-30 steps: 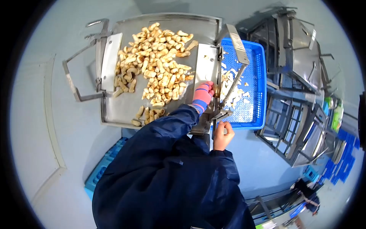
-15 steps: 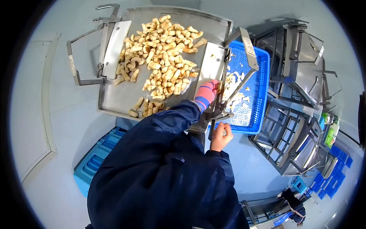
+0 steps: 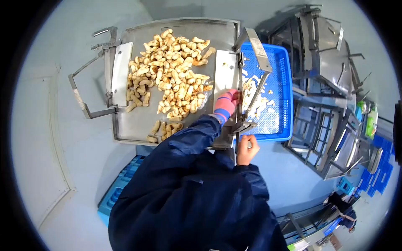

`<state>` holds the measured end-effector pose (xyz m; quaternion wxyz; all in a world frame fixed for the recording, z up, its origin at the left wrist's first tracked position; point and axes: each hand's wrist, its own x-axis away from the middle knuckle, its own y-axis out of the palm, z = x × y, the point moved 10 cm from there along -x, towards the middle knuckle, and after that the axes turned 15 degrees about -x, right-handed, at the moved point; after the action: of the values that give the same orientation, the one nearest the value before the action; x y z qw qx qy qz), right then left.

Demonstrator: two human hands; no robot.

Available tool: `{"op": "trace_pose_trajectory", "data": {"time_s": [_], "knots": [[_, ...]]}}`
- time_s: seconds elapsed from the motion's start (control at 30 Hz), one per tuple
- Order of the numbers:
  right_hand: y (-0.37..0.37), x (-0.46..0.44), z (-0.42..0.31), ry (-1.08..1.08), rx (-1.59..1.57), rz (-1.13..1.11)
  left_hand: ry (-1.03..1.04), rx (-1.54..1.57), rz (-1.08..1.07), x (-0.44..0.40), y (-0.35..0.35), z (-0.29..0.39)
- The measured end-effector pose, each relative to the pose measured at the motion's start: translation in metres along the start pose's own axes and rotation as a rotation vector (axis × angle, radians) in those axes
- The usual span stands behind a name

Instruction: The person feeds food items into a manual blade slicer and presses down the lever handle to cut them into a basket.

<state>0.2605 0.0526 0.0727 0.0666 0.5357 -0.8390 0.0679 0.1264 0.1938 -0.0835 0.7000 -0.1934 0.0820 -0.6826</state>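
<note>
My left hand, in a pink and blue striped glove, rests at the lower part of the white board beside the metal cutter frame. Its fingers are bent together, and whatever they hold is hidden. Bare and curled, my right hand is closed at the near end of the cutter, around a handle that shows only in part. Many pale brown mushrooms lie heaped on the steel tray. Cut white pieces lie in the blue basket right of the cutter.
A second white board with a metal frame is at the tray's left side. Steel racks stand at the right. A blue-green crate is on the floor at lower left. Another person is at the far lower right.
The whole view has shifted and tilted with the head. Both hands keep about the same places at the cutter, with no clear change in their grip.
</note>
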Motion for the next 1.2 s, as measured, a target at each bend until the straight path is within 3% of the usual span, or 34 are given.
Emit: {"op": "trace_pose_trajectory", "data": {"time_s": [0.13,0.17,0.3,0.4,0.57,0.67,0.7,0.8,0.93,1.0,1.1,1.2], "knots": [[-0.009,0.001,0.053,-0.071,0.085,-0.048,-0.121,-0.153,-0.095,0.009,-0.016,0.030],[-0.008,0.001,0.041,-0.140,0.111,-0.034,-0.171,-0.046,-0.065,0.009,-0.012,0.018],[-0.003,-0.001,0.004,-0.004,0.059,-0.001,-0.102,-0.234,-0.050,0.012,-0.011,0.017],[-0.004,0.002,0.026,-0.193,0.125,-0.016,-0.150,-0.139,-0.041,0.006,-0.011,0.014],[-0.008,0.002,0.035,-0.097,0.083,-0.010,-0.167,-0.181,0.081,0.008,-0.016,0.027],[-0.007,0.001,0.030,-0.129,0.083,-0.014,-0.310,0.074,0.038,0.010,-0.018,0.039],[-0.006,-0.001,0.035,-0.104,0.046,-0.014,-0.257,0.267,0.034,0.006,-0.006,0.035],[-0.008,0.002,0.043,-0.061,-0.007,-0.006,0.003,0.069,-0.049,0.011,-0.037,0.099],[-0.008,-0.001,0.035,-0.082,0.051,-0.007,0.282,-1.055,0.114,-0.028,-0.102,0.095],[-0.010,0.004,0.034,-0.064,0.071,-0.014,0.191,-1.443,-0.001,-0.051,-0.120,0.066],[-0.006,0.000,0.029,-0.086,0.071,-0.021,0.298,-1.519,-0.023,-0.073,-0.124,0.040],[-0.005,-0.001,0.024,-0.100,0.086,-0.014,0.209,-0.937,-0.106,-0.072,-0.126,0.064]]}}
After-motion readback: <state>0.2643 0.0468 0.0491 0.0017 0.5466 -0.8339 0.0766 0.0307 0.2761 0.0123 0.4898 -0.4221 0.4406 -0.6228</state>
